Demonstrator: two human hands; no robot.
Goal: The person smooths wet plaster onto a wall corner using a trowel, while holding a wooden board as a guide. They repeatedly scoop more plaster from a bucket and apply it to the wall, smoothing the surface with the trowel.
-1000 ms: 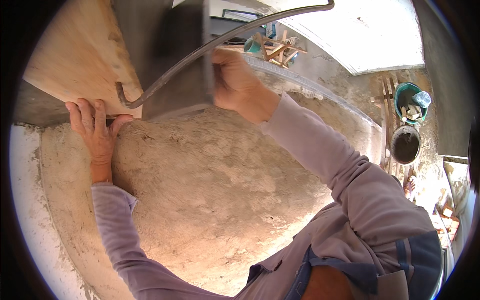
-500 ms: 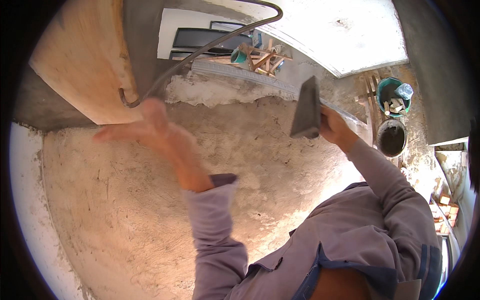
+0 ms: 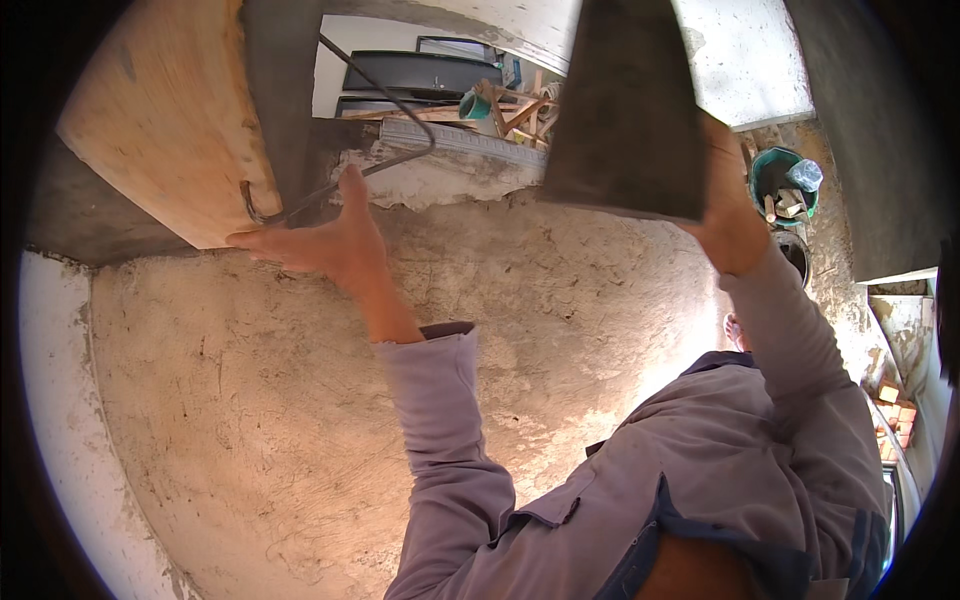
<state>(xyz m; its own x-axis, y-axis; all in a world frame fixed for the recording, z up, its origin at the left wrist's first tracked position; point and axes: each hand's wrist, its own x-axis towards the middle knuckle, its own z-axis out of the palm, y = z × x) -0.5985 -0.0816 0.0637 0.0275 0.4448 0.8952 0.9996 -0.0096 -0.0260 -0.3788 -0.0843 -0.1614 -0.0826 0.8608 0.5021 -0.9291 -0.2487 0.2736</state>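
Note:
My left hand [image 3: 325, 245] is open, thumb raised and fingers stretched out flat. Its fingertips reach the lower corner of a wooden board [image 3: 170, 120]; whether they press on it I cannot tell. A bent metal rod [image 3: 395, 158] hooks at the board's edge and passes just above this hand, close to the thumb. My right hand [image 3: 728, 205] grips a dark, flat plastering float [image 3: 625, 115], raised high with its broad face in view. The grip itself is hidden behind the float.
Below my hands spreads a rough plastered surface [image 3: 250, 400]. At the right stand a green bucket [image 3: 757, 205] with scraps in it and a dark round bucket [image 3: 797, 255]. Timber pieces [image 3: 525, 112] lie at the back; stacked bricks [image 3: 897, 415] are far right.
My right hand has raised the float, which now looks much larger. The rod's free part has swung down and leftward. My left hand has shifted slightly and stays open.

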